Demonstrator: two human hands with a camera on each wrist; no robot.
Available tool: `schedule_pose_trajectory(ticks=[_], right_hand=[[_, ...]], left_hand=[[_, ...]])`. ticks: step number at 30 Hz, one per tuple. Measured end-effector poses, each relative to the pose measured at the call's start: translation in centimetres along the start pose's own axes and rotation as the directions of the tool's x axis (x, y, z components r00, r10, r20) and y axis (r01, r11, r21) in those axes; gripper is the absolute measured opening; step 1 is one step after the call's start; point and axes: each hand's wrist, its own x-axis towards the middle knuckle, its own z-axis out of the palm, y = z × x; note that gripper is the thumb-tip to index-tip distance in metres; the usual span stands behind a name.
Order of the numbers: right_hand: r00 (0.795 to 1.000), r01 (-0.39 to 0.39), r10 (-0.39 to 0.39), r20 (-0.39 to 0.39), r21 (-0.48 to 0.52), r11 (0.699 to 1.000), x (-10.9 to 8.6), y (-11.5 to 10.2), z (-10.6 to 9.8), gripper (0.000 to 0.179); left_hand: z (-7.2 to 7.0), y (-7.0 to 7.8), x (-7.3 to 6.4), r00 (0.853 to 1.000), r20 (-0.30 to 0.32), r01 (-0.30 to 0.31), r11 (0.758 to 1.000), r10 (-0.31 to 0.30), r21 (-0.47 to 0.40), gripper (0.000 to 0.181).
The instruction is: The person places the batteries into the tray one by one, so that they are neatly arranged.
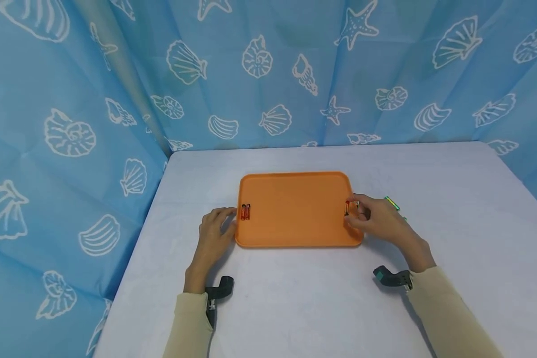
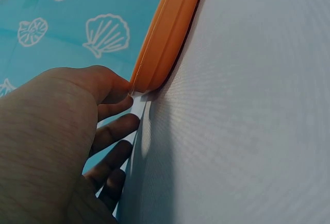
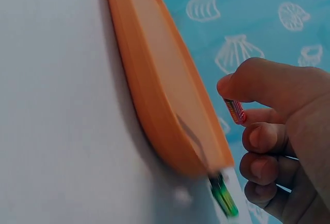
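An orange tray [image 1: 295,209] lies on the table between the hands. Two red-and-black batteries [image 1: 245,212] stand side by side in line with its left edge. At that edge my left hand [image 1: 215,233] touches the rim with thumb and forefinger, its other fingers loosely bent, as the left wrist view shows. Thumb and forefinger of my right hand [image 1: 378,219] pinch a red battery [image 3: 235,111] over the tray's right end. A green battery [image 3: 223,195] is just past the tray's rim, beside the right hand.
Another view of the green batteries [image 1: 392,203] has them on the white tablecloth [image 1: 295,298] behind the right hand, partly hidden by it. A blue curtain [image 1: 268,74] with shell prints hangs behind the table and along its left side.
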Motion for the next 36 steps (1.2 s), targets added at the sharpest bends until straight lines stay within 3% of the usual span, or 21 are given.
schedule_pose_trajectory(ticks=[11,36], right_hand=[[0.999,0.032,-0.035,0.035,0.079,0.996,2.5,-2.8,2.1,0.042],[0.996,0.069,-0.074,0.050,0.100,0.993,4.1,-5.5,4.9,0.043]], left_hand=[[-0.3,0.2,0.2,1.000,-0.017,-0.017,1.000,0.016,-0.005,0.036],[0.6,-0.7,0.0,0.998,-0.052,-0.030,1.000,0.031,0.007,0.034]])
